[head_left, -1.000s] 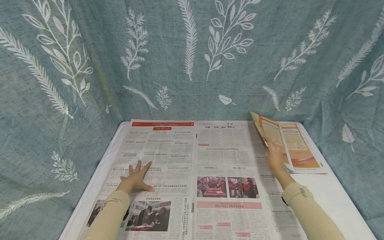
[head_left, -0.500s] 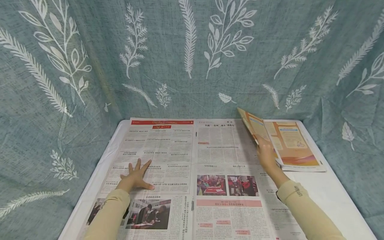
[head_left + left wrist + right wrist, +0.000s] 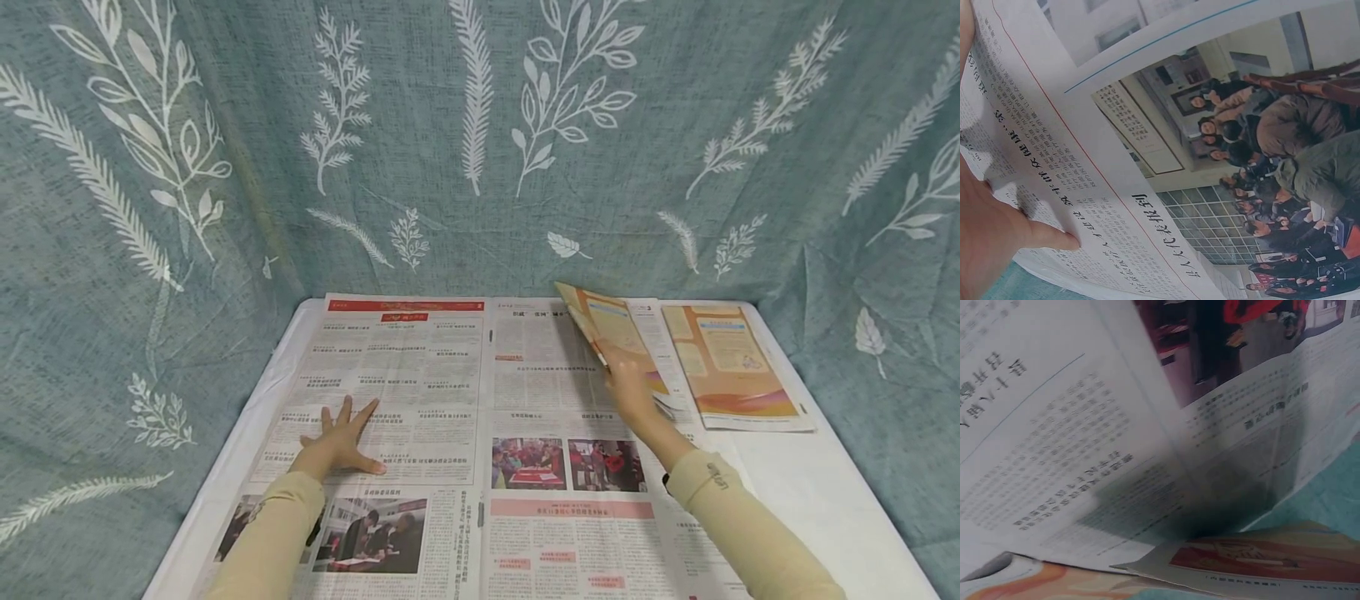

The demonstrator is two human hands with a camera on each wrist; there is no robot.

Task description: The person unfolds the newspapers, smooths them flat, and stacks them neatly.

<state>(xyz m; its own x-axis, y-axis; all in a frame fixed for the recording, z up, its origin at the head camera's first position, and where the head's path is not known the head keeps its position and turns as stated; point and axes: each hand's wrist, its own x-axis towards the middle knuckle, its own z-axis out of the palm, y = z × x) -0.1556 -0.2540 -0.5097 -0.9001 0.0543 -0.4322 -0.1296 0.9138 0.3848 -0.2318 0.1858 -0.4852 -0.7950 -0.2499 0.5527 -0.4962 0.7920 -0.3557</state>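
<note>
With fingers spread, my left hand [image 3: 337,442] rests flat on the left page of an open newspaper [image 3: 420,392]. In the left wrist view, its thumb lies beside a block of print. My right hand [image 3: 632,387] grips an orange-and-cream booklet [image 3: 618,321] by its left edge and holds it tilted over the right page. Part of that booklet [image 3: 1260,562] shows along the bottom of the right wrist view, where the hand itself is out of sight. A similar booklet [image 3: 731,358] lies flat to the right of my right hand.
The newspaper covers much of a white-topped table [image 3: 810,500], whose surface shows along both sides. A blue-green cloth [image 3: 450,233] with white leaf patterns hangs behind the table and at its sides.
My right hand has moved left with the booklet, away from the similar one, which is now fully uncovered. My left hand has stayed in place.
</note>
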